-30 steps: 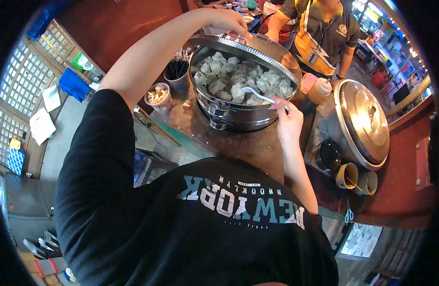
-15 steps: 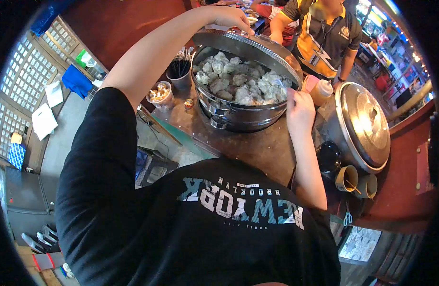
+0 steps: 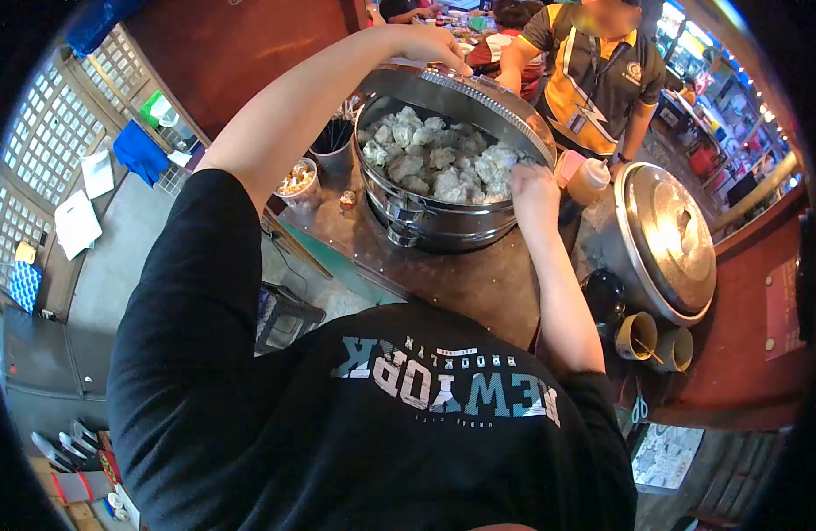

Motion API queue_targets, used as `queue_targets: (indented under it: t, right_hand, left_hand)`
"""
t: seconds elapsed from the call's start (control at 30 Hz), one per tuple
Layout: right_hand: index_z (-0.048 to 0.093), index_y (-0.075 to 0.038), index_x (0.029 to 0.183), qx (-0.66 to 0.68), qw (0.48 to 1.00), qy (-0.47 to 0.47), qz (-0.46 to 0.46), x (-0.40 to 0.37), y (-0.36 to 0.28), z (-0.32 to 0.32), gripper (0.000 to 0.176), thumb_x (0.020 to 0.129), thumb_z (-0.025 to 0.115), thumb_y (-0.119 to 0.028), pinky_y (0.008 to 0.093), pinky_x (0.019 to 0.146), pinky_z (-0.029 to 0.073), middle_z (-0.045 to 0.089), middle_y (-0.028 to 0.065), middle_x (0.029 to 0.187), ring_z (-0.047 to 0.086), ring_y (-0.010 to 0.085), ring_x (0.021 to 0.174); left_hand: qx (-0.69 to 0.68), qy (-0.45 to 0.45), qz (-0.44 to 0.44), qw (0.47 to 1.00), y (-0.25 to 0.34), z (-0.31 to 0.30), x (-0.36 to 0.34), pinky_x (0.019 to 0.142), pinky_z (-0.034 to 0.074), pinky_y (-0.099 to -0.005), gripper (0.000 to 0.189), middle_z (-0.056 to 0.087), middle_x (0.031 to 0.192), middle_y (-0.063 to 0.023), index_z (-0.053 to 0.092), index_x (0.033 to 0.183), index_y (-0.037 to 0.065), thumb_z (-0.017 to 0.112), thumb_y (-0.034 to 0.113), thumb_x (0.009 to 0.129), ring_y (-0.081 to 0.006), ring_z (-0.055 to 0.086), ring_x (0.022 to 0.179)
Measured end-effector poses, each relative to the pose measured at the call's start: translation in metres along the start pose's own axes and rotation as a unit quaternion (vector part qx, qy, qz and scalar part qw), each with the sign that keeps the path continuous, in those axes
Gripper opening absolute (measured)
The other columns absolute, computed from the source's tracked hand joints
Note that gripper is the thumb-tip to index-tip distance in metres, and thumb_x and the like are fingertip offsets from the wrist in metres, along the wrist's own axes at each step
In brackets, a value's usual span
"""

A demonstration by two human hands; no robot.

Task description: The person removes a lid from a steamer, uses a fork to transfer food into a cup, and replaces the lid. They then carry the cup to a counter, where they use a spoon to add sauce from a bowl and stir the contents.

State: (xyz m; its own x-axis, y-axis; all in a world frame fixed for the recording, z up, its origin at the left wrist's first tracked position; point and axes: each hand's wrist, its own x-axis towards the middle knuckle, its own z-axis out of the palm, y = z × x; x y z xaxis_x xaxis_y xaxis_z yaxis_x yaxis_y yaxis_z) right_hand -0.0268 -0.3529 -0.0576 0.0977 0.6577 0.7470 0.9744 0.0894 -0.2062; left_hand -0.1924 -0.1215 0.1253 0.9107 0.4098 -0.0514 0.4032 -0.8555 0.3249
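Observation:
My left hand (image 3: 430, 46) is closed at the far top of a steamer lid (image 3: 488, 96), which stands tilted up from the pot. The lower edge of that lid meets the right side of the metal steamer (image 3: 434, 226). Pale dumplings (image 3: 439, 155) lie heaped inside the steamer. At its right rim, my right hand (image 3: 534, 193) reaches over the edge beside the dumplings with its fingers curled in. Whatever those fingers hold, if anything, is hidden. A squeeze bottle (image 3: 589, 181) with an orange-brown filling stands just right of that hand.
A big lidded pot (image 3: 665, 239) stands to the right, near two cups (image 3: 636, 336) and scissors (image 3: 639, 407). A tub (image 3: 298, 184) and a dark container of sticks (image 3: 335, 146) stand left. Across the counter (image 3: 479, 283) is a person in a yellow-black shirt (image 3: 594, 88).
My right hand has moved slightly left and down, further over the steamer's rim. My left hand still holds the lid tilted. The whole view has shifted a little.

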Motion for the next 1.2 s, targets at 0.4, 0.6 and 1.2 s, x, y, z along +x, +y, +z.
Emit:
queue_targets:
  t: [0.4, 0.6, 1.2]
  right_hand:
    - [0.067, 0.002, 0.087, 0.067, 0.976, 0.009, 0.207, -0.005, -0.028, -0.048, 0.024, 0.087, 0.058, -0.021, 0.0378, 0.069, 0.049, 0.065, 0.0200, 0.077, 0.064, 0.0350, 0.075]
    - [0.067, 0.001, 0.085, 0.174, 0.973, -0.042, 0.147, -0.002, -0.072, -0.081, 0.017, 0.086, 0.059, -0.014, 0.0371, 0.066, 0.048, 0.063, 0.0167, 0.079, 0.062, 0.0325, 0.073]
    - [0.068, -0.002, 0.090, 0.124, 0.991, -0.054, -0.019, 0.015, -0.071, -0.010, 0.016, 0.084, 0.058, -0.012, 0.0404, 0.077, 0.049, 0.064, 0.0138, 0.086, 0.060, 0.0315, 0.087]
  left_hand:
    - [-0.009, -0.001, 0.010, 1.000, 0.006, 0.003, -0.012, 0.056, 0.037, -0.0251, 0.040, 0.059, 0.069, 0.0015, 0.072, 0.083, 0.008, 0.064, 0.047, 0.083, -0.0077, 0.051, 0.066]
    - [-0.003, -0.004, 0.017, 1.000, 0.008, 0.002, -0.015, 0.056, 0.038, -0.0265, 0.039, 0.059, 0.069, 0.0011, 0.072, 0.085, 0.009, 0.065, 0.047, 0.082, -0.0085, 0.051, 0.065]
    - [-0.015, -0.029, 0.022, 0.999, 0.000, 0.004, -0.007, 0.057, 0.038, -0.0290, 0.040, 0.056, 0.065, 0.0004, 0.074, 0.083, 0.009, 0.064, 0.047, 0.082, -0.0099, 0.049, 0.062]
